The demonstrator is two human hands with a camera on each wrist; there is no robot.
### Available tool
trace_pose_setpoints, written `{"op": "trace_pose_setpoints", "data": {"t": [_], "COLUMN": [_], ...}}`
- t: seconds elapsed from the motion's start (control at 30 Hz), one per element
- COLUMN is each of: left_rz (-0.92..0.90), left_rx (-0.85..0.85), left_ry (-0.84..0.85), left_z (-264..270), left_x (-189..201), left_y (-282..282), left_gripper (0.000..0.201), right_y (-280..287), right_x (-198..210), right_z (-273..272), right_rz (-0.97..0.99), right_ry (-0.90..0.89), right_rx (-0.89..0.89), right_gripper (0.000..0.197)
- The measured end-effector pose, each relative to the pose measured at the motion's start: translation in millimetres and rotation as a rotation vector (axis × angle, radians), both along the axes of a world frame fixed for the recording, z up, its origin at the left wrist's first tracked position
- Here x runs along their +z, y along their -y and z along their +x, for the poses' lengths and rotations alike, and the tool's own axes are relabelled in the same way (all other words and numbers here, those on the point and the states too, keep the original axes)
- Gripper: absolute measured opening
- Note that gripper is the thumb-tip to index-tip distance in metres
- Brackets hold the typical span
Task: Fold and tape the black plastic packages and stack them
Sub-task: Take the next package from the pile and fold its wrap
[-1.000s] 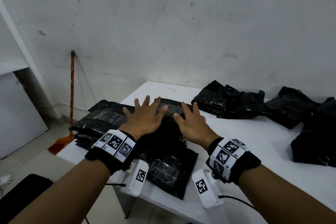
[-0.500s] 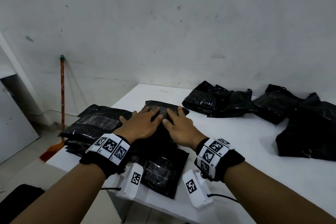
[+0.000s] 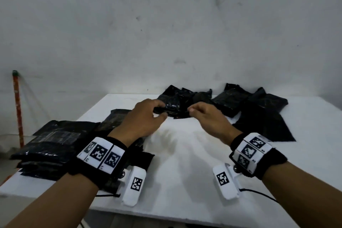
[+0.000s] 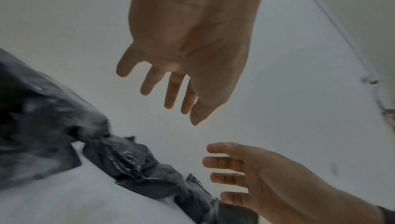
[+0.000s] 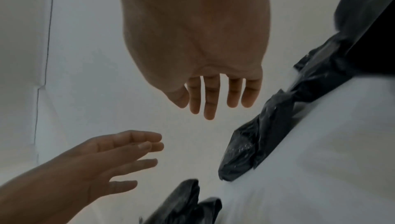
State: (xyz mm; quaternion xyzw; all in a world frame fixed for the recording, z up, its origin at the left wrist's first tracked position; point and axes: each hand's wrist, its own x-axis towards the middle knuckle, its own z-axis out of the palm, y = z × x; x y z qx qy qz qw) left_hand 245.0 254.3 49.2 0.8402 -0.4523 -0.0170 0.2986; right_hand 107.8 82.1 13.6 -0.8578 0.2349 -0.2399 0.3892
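Black plastic package (image 3: 172, 107) sits crumpled at the far middle of the white table (image 3: 185, 163), at the front of a loose pile of unfolded packages (image 3: 259, 109) along the wall side. Left hand (image 3: 142, 120) and right hand (image 3: 209, 116) are either side of it, both raised over the table. In the head view the left fingers (image 3: 157, 104) look to overlap its near-left edge and the right fingertips (image 3: 191, 110) sit just at its right edge; contact cannot be told from there.

Wrist views show more: left hand (image 4: 188, 47) has fingers spread and nearly straight, nothing between them, package (image 4: 136, 165) below and apart from the fingertips. Right hand (image 5: 196, 42) likewise, fingers extended and slightly parted, holding nothing, package (image 5: 252, 145) off to the side of them. Each wrist view also catches the other hand, loosely open and bare.

Head view only: stack of flattened taped packages (image 3: 51, 144) at the near-left table corner, with another flat package (image 3: 118, 116) partly under the left wrist. Red broom handle (image 3: 17, 107) leans on the wall at far left.

No containers in view; everything lies directly on the tabletop.
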Motion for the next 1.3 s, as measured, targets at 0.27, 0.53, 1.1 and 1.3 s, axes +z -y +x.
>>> {"op": "trace_pose_setpoints", "data": {"t": [0.27,0.53,1.1,1.3], "left_rz": [0.066,0.154,0.004,-0.109], "left_rx": [-0.264,-0.215,-0.066,-0.163], "left_ry": [-0.128,-0.279,-0.255,-0.252], "left_z": [-86,-123,-118,-122], "left_x": [-7,-46,-88,-42], "left_y": [88,161,217,196], "left_gripper": [0.034,0.058,0.022,0.025], "right_y": [69,120,164,157], "right_x": [4,-22,-42,-23], "right_z": [-112,-180,-182,-180], "right_rz": [0.178,0.326,0.269,0.103], "right_ry": [0.138,0.045,-0.002,-0.056], "right_rx": [-0.212,-0.389,-0.364,-0.353], "right_gripper": [0.009,0.011,0.018,0.040]}}
